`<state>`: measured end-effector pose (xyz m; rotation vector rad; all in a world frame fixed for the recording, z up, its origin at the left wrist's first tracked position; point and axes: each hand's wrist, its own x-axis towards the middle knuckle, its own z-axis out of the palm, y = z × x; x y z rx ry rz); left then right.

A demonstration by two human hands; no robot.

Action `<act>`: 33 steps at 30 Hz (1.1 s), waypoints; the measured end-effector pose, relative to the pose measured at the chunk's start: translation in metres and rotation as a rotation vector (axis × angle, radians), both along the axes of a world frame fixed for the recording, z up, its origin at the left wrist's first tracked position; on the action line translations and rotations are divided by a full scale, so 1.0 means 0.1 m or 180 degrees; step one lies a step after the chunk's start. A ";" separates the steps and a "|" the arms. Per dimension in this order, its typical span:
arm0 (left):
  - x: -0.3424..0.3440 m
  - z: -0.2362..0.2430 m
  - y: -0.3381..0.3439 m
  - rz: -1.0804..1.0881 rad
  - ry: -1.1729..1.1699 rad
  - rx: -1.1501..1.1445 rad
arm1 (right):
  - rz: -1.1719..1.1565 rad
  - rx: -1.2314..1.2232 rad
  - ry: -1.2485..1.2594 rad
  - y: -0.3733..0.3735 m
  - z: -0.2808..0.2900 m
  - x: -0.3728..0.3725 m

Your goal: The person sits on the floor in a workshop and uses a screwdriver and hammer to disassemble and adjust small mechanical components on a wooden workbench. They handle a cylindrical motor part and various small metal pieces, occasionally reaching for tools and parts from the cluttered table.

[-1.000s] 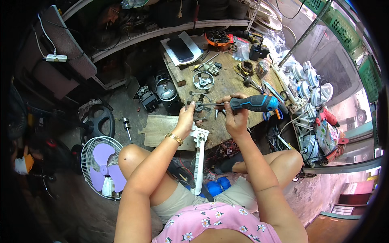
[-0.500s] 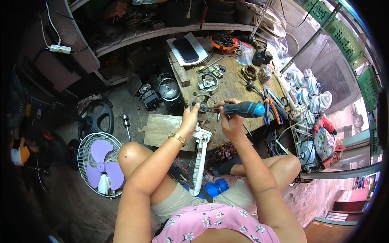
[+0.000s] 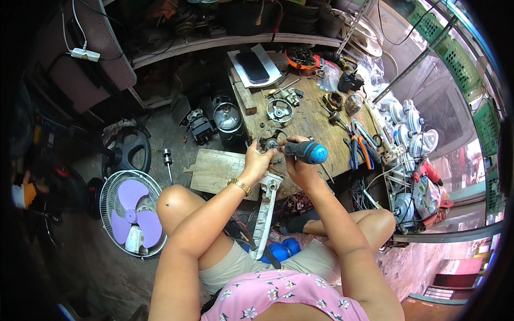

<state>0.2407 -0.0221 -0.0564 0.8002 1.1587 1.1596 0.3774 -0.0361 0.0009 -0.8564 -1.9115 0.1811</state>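
Note:
My left hand is closed on the near edge of a round metal motor cover with an open, spoked frame. In my right hand is a screwdriver with a thick blue and black handle. Its shaft end meets the middle of the cover close to my left fingertips; the exact tip is hidden by the fingers. Beyond my hands, a similar spoked metal cover lies on the wooden worktable. A white plastic fan stand piece rests between my legs, its upper end just below my hands.
Pliers with orange handles lie on the table's right side. An orange bowl of small parts and a phone sit at the back. A fan with purple blades stands on the floor left. White fan parts crowd the right.
The screwdriver has swung from pointing sideways to a steeper angle, its handle end now nearer and further left. My right hand has turned with it. The whole view has shifted slightly.

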 end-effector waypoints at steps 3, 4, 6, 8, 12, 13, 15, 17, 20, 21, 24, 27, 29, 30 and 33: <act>0.00 -0.07 0.02 0.0066 0.0136 0.0159 | -0.0011 0.0033 -0.0042 0.03 -0.01 -0.02; 0.00 -0.09 0.02 0.0084 0.0180 0.0161 | 0.0011 0.0047 -0.0070 0.04 -0.01 -0.02; 0.00 -0.13 0.03 0.0115 0.0290 0.0187 | 0.0027 0.0066 -0.0116 0.06 0.00 -0.03; -0.02 -0.14 0.04 0.0142 0.0423 0.0233 | 0.0018 0.0073 -0.0150 0.06 0.06 -0.07; 0.00 -0.05 0.02 0.0107 0.0479 0.0103 | 0.0056 -0.0092 -0.0275 0.11 -0.05 -0.05; -0.01 -0.05 0.02 0.0080 0.0519 0.0078 | 0.0055 -0.0084 -0.0334 0.14 -0.07 -0.05; -0.03 -0.07 0.03 0.0097 0.0657 0.0164 | 0.0063 -0.0105 -0.0369 0.17 -0.10 -0.06; -0.02 -0.14 0.05 0.0179 0.0845 0.0397 | 0.0075 -0.0153 -0.0324 0.17 -0.11 -0.07; -0.02 -0.10 0.05 0.0045 0.0334 0.0088 | 0.0165 -0.0252 -0.0214 0.18 -0.08 -0.05; -0.01 -0.05 0.05 0.0042 0.0164 0.0006 | 0.0159 -0.0242 -0.0249 0.15 -0.04 -0.01; -0.15 -0.15 0.07 -0.0010 -0.0272 0.0207 | 0.0236 -0.0860 0.0520 0.03 0.12 0.05; -0.28 -0.08 0.00 0.0224 -0.0023 0.0057 | 0.0145 -0.0861 0.1654 -0.14 0.50 0.23; -0.33 -0.03 -0.05 0.0381 -0.0018 0.0167 | -0.0388 -0.0802 0.1326 -0.16 0.58 0.58; -0.42 -0.02 -0.05 0.0251 -0.0074 0.0034 | -0.0745 -0.0830 0.0898 -0.13 0.53 0.78; -0.51 0.09 -0.08 0.0509 -0.0139 0.0285 | -0.1811 -0.0914 -0.0694 -0.02 0.15 1.22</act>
